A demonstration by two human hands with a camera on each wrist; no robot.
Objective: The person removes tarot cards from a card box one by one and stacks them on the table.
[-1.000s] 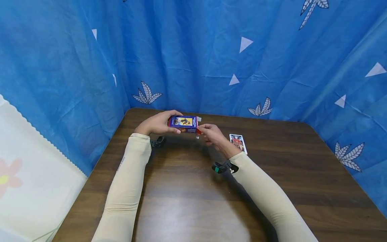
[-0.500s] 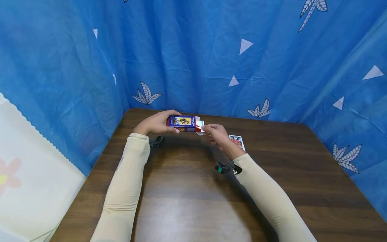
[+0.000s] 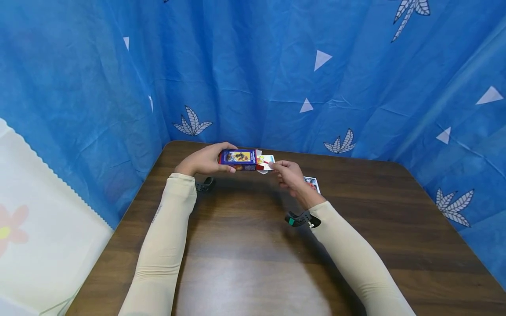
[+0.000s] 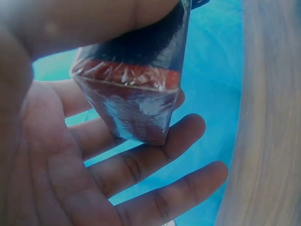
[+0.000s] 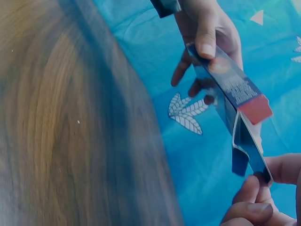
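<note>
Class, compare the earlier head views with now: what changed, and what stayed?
The right hand now pinches a picture card and has drawn it rightward, partway out of the box; no card showed there at first. The left hand still grips the box in roughly the same place.

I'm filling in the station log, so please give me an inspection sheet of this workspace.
Surface: brown wood-grain table, glare near the front.
Job's things: blue box, flaps open at its right end in the head view; one or more picture cards partly out.
Clutter: one or more loose cards on the table, partly hidden.
Hands: left hand holds the box; right hand pinches the picture cards.
Cables: nothing seen.
Surroundings: blue curtain with leaf prints behind; pale flowered cloth at left.
</note>
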